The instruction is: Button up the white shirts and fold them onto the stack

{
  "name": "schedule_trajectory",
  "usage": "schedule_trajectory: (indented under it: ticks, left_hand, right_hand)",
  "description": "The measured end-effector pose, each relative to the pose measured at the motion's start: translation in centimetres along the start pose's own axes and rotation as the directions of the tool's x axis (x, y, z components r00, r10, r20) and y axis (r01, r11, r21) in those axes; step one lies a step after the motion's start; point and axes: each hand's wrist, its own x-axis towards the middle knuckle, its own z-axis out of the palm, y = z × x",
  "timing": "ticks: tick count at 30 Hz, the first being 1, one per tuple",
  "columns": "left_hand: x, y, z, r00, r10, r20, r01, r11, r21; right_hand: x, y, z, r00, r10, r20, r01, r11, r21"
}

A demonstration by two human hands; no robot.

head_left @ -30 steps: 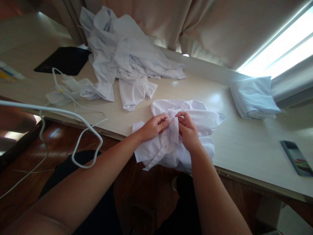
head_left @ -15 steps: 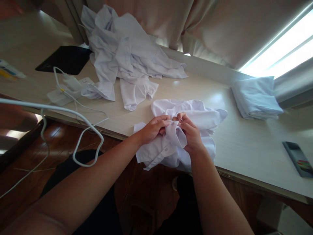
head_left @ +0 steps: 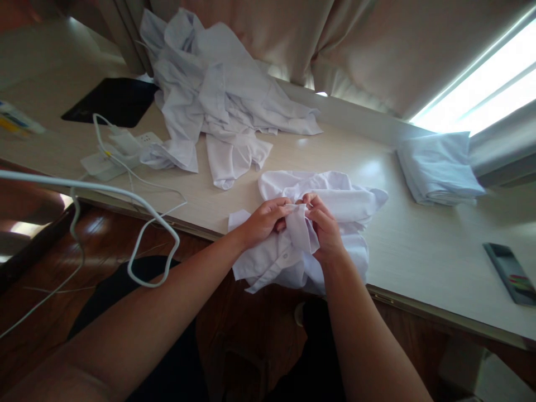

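Note:
A white shirt lies bunched at the front edge of the table, part of it hanging over. My left hand pinches its collar from the left. From the right, my right hand grips the same collar, fingers bent close to those of the left. Between the hands the collar stands up and curls over. Below it shows a button on the shirt front. The fingertips partly hide the cloth they hold.
A heap of white shirts lies at the back left, by the curtain. Nearby are a power strip, a white cable and a black mat. Folded white cloth and a phone lie on the right.
The collar between my hands has turned slightly, and its loop looks narrower now. Both hands keep their grip almost in place.

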Motion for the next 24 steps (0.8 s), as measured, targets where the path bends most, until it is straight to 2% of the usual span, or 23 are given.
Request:
schedule_trajectory:
  ticks: [3, 9, 16, 24]
  left_hand:
    - [0.2, -0.3, 0.2, 0.999, 0.006, -0.054, -0.005, 1.000, 0.004]
    - [0.3, -1.0, 0.0, 0.998, -0.004, -0.066, 0.004, 1.000, 0.000]
    - [0.4, -1.2, -0.2, 1.000, 0.008, -0.010, -0.008, 1.000, 0.000]
    - [0.0, -0.8, -0.4, 0.999, 0.025, 0.040, -0.028, 0.997, 0.065]
  right_hand:
    - [0.1, 0.2, 0.1, 1.000, -0.013, -0.013, 0.013, 1.000, -0.022]
    - [0.1, 0.5, 0.5, 0.997, -0.025, -0.066, 0.017, 0.992, -0.125]
    - [0.1, 0.7, 0.2, 1.000, 0.002, -0.003, -0.002, 0.997, -0.079]
    - [0.0, 0.5, 0.4, 1.000, 0.006, 0.001, -0.006, 0.998, -0.063]
